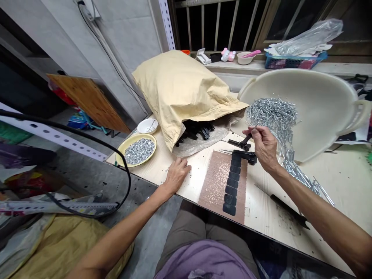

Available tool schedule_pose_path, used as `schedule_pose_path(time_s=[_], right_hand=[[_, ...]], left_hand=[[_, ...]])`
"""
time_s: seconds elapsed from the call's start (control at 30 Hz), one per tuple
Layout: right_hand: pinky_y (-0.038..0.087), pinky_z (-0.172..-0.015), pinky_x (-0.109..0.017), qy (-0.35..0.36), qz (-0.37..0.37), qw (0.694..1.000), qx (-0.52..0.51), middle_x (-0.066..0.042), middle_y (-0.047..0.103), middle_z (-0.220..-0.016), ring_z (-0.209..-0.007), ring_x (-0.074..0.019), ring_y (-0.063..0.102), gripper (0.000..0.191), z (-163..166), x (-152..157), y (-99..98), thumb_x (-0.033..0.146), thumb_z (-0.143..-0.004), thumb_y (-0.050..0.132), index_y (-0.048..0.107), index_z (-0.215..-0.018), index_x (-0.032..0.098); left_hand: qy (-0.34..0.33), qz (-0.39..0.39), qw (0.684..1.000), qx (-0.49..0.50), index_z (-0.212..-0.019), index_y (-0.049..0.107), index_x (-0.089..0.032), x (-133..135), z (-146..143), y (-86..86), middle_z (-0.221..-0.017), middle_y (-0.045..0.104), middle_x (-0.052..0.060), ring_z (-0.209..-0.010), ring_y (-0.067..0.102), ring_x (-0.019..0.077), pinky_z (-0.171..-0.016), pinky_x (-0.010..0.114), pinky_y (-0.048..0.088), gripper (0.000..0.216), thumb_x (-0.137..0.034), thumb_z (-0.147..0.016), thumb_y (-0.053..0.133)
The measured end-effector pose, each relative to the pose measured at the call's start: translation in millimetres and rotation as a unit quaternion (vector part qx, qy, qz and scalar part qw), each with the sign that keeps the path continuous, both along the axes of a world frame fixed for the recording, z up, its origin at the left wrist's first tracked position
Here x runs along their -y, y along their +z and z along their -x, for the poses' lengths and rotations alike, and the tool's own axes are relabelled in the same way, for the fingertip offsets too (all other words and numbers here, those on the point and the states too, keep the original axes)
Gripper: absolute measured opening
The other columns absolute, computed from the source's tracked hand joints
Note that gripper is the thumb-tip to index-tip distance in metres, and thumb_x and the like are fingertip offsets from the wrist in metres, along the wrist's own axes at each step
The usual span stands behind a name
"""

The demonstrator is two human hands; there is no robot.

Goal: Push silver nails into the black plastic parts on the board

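Right hand (264,146), over the middle of the tabletop (343,182): fingertips pinched on a small black piece (246,139), held just clear of the surface, its long axis slanting up-right toward the fingers. A thin metal pin (253,128) seems to sit in the same pinch; too small to be sure. Two more black pieces (245,156) lie flat just below and left of this hand. They lie at the far end of a row of black tabs (231,188) that runs toward the near edge on a brown board (213,182). The right hand is much the nearer to the row. Left hand (177,173): palm down on the tabletop left of the board, fingers loosely curled, holding nothing. Its knuckles are close to the mouth of a tan sack (180,89) on its side, with loose black parts (194,132) spilling out. Behind the right hand, a pile of pins (273,112) trails out of a tipped cream basin (319,108) toward the right edge. By the left corner, a yellow plate (123,149) of small metal bits and a white bowl (143,128). A dark blade-like tool (287,211) lies under the right forearm.
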State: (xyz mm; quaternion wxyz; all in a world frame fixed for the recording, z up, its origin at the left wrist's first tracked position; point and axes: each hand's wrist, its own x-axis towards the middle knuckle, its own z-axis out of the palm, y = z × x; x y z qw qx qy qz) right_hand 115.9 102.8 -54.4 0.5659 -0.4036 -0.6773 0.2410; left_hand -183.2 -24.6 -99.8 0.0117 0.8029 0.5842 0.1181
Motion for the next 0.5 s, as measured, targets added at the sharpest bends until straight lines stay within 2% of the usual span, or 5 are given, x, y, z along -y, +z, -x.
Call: schedule_pose_path(time_s=[0.13, 0.23, 0.3, 0.37, 0.5], right_hand=[[0.054, -0.074, -0.033, -0.009, 0.019, 0.999, -0.033, -0.003, 0.064, -0.088, -0.078, -0.0132, 0.063, 0.027, 1.0, 8.4, 16.5, 0.037, -0.095, 0.039, 0.056, -0.110, 0.022], [0.055, -0.065, -0.032, 0.006, 0.011, 0.998, 0.070, -0.004, 0.065, -0.087, -0.074, -0.0143, 0.062, 0.026, 10.2, 36.8, 22.8, 0.034, -0.093, 0.046, 0.059, -0.112, 0.022], [0.055, -0.068, -0.035, 0.049, 0.004, 0.987, 0.151, -0.005, 0.066, -0.091, -0.078, -0.0159, 0.062, 0.027, 23.0, 64.8, 21.4, 0.029, -0.092, 0.047, 0.060, -0.115, 0.022], [0.054, -0.073, -0.036, 0.097, -0.012, 0.971, 0.217, -0.006, 0.066, -0.093, -0.083, -0.0172, 0.061, 0.028, 37.5, 91.5, 15.4, 0.026, -0.093, 0.045, 0.060, -0.116, 0.023], [0.050, -0.067, -0.029, 0.078, -0.019, 0.949, 0.306, -0.006, 0.061, -0.092, -0.078, -0.0160, 0.058, 0.031, 53.3, 119.2, 2.5, 0.024, -0.094, 0.041, 0.060, -0.118, 0.025]], left_hand=[[-0.007, 0.006, 1.000, 0.023, -0.074, 0.061, -0.018, -2.4, -3.6, 7.4, -0.084, 0.057, 0.010, -0.084, 0.047, 0.0237, -0.072, 0.037, 0.039, 0.020, -0.014, -0.086, 0.046], [0.038, 0.022, 0.980, 0.196, -0.078, 0.062, -0.018, -2.4, -14.1, 15.5, -0.084, 0.060, 0.008, -0.083, 0.051, 0.0211, -0.074, 0.035, 0.042, 0.014, -0.021, -0.084, 0.051], [0.090, 0.070, 0.919, 0.377, -0.080, 0.063, -0.017, -2.0, -26.9, 21.9, -0.081, 0.062, 0.006, -0.077, 0.055, 0.0181, -0.069, 0.032, 0.045, 0.014, -0.028, -0.083, 0.054], [0.127, 0.134, 0.819, 0.544, -0.079, 0.063, -0.014, -1.0, -42.8, 28.7, -0.078, 0.063, 0.005, -0.071, 0.057, 0.0157, -0.063, 0.028, 0.048, 0.021, -0.034, -0.080, 0.058], [0.141, 0.173, 0.679, 0.699, -0.080, 0.063, -0.011, 3.9, -69.8, 39.2, -0.073, 0.063, 0.004, -0.065, 0.058, 0.0114, -0.063, 0.025, 0.049, 0.025, -0.035, -0.073, 0.067]])
